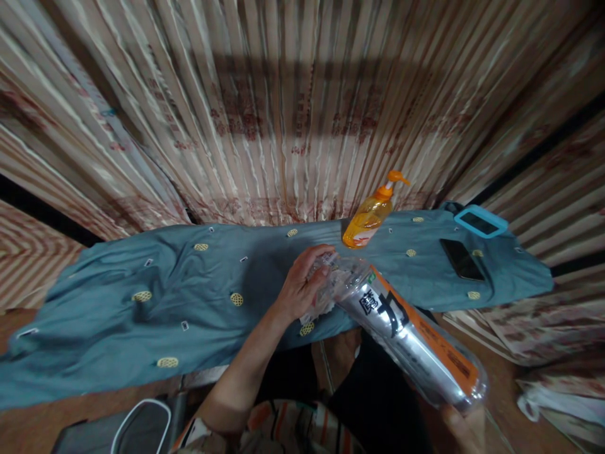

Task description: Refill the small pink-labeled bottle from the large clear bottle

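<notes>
A large clear plastic bottle (401, 321) with a silver and orange label lies slanted in the air above the table's front edge, its neck end toward the left. Around that neck end curl the fingers of my left hand (302, 284), with crumpled clear plastic (326, 296) beneath them; I cannot tell whether this is part of the bottle. My right hand (460, 424) grips the base at the lower right, and most of its fingers are hidden or blurred. Just beyond the bottle stands a pump bottle (366, 221) of orange-yellow liquid.
A blue-green patterned cloth (118, 328) covers the long narrow table. On its right part lie a black phone (462, 259) and a light-blue framed device (481, 221). Pleated curtains (283, 113) hang close behind. A dark seat or case (127, 429) is at lower left.
</notes>
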Demonstrator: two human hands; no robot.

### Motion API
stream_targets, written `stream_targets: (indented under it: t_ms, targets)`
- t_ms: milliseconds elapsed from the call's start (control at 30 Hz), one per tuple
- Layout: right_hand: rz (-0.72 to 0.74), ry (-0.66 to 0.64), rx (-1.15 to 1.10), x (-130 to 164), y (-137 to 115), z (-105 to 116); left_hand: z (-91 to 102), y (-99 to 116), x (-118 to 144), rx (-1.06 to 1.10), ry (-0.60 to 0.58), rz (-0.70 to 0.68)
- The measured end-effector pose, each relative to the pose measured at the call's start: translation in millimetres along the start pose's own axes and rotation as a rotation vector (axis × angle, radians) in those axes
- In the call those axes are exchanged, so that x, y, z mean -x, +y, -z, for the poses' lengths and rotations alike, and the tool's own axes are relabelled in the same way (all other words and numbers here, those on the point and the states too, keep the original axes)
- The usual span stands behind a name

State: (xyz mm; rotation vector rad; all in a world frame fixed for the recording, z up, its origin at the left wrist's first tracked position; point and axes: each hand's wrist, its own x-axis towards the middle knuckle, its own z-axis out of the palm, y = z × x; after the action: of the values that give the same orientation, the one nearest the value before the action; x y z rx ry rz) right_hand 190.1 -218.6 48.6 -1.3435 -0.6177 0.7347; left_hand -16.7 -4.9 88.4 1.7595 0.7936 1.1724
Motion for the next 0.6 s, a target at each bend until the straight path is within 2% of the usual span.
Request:
stream_targets:
  t_ms: [133, 300, 467, 600]
  targets:
    - [0.023, 0.027, -0.022, -11.7, -3.5, -6.9, 0.7, -5.3, 2.2, 0.038, -0.003, 0.002]
    - [0.039, -0.004, -0.070, -27.2, -9.8, -12.7, 0.9, -26.4, 13.6, 0.051, 0.034, -0.024]
    - [0.034, -0.018, -0.112, -42.2, -1.8, -3.5, -10.4, -49.4, 29.1, 0.047, 0.087, 0.041]
    - [0.029, -0.013, -0.128, -48.1, 1.4, 7.8, -20.0, -59.0, 34.9, 0.030, 0.080, 0.122]
